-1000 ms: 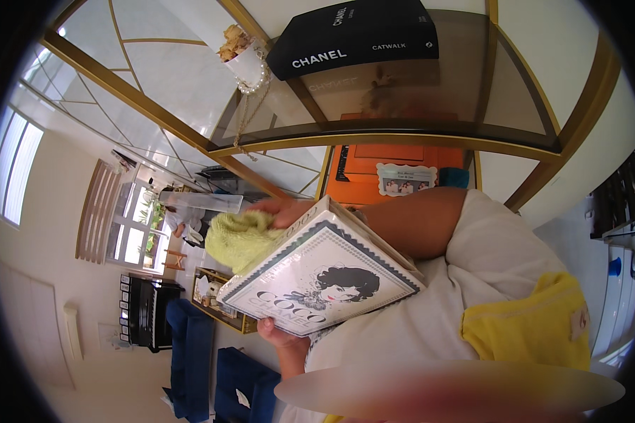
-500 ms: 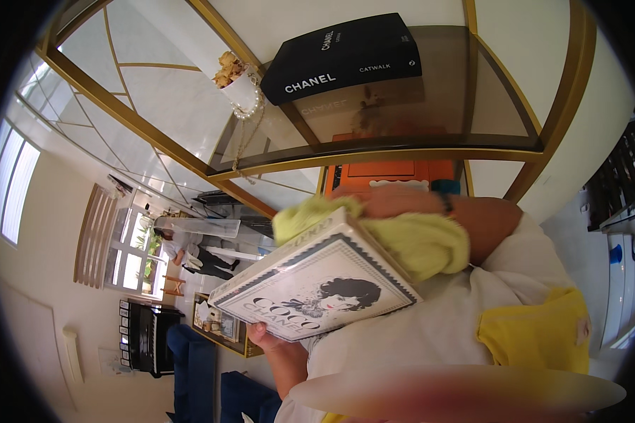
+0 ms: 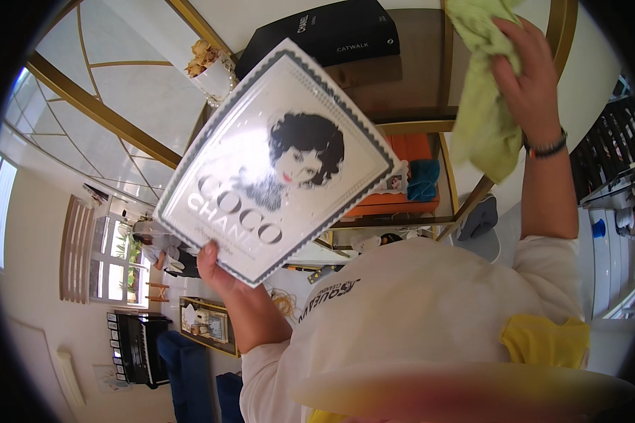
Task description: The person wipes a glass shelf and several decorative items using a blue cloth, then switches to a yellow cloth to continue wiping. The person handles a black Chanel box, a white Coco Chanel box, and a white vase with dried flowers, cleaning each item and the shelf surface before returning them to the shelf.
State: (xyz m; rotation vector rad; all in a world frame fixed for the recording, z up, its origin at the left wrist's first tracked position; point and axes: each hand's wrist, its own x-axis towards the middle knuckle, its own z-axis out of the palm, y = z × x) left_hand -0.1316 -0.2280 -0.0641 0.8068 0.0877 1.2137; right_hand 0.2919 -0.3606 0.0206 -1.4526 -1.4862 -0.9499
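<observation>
My left hand (image 3: pixel 219 269) grips a white hardcover book (image 3: pixel 240 151) by its lower edge, thumb on the cover. The book has a dark scalloped border and a black-and-white portrait, and is tilted in front of the shelf unit. My right hand (image 3: pixel 533 84) is closed on a light green cloth (image 3: pixel 483 113), raised beside the gold post at the right of the shelf and apart from the book. Behind the white book, a thick black book (image 3: pixel 356 32) lies on the smoked-glass shelf (image 3: pixel 420 77), partly covered by it.
A white pot (image 3: pixel 217 79) with dried flowers and pearls stands left of the black book. Below the glass are an orange box (image 3: pixel 413 148) and a teal item (image 3: pixel 423 180). Farther left are a person (image 3: pixel 156 255), a black piano (image 3: pixel 137 345) and a blue sofa (image 3: pixel 183 366).
My right hand and the cloth have left the book and risen right toward the shelf post. The white book has been lifted, its cover turned more fully into view.
</observation>
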